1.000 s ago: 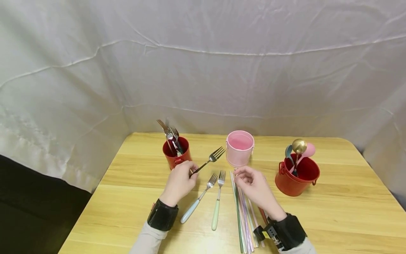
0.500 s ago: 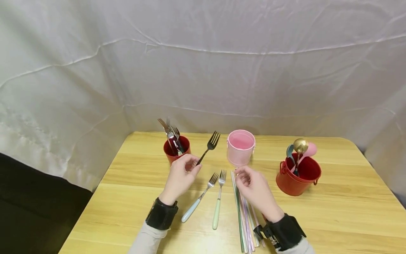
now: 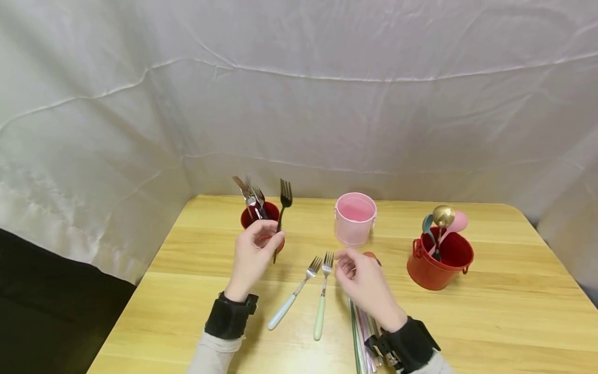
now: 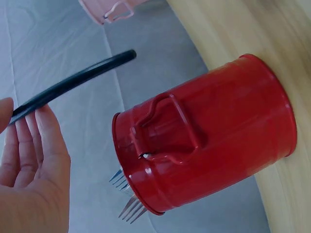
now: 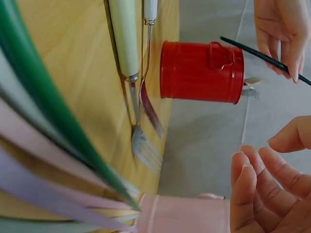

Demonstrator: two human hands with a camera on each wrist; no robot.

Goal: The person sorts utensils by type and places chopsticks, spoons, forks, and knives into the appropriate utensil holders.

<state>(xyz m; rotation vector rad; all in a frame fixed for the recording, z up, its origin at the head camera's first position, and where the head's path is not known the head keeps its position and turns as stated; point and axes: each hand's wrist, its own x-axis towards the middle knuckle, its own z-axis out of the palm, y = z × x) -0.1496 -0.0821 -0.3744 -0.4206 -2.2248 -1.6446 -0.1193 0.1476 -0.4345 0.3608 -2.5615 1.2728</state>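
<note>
My left hand (image 3: 249, 262) pinches a black fork (image 3: 286, 195) by its handle, tines up, beside the left red bucket (image 4: 209, 136). In the left wrist view the fork's dark handle (image 4: 73, 82) juts from between thumb and fingers toward the bucket. Several forks (image 3: 250, 197) stand in that bucket. My right hand (image 3: 366, 283), fingers loosely bent and holding nothing, hovers over a bunch of coloured straws (image 3: 358, 337), hiding much of it. Left of it, a green-handled fork (image 3: 320, 317) and a blue-handled fork (image 3: 282, 311) lie on the table.
A pink bucket (image 3: 353, 234) stands at the back middle. At the right, another red bucket (image 3: 427, 272) holds a gold spoon (image 3: 443, 216), a pink spoon (image 3: 459, 222) and a teal one. A reddish item (image 3: 371, 255) shows partly behind my right hand.
The black fork has turned from slanting right to nearly upright, and my left hand has shifted left toward the red bucket. My right hand has drifted slightly left.
</note>
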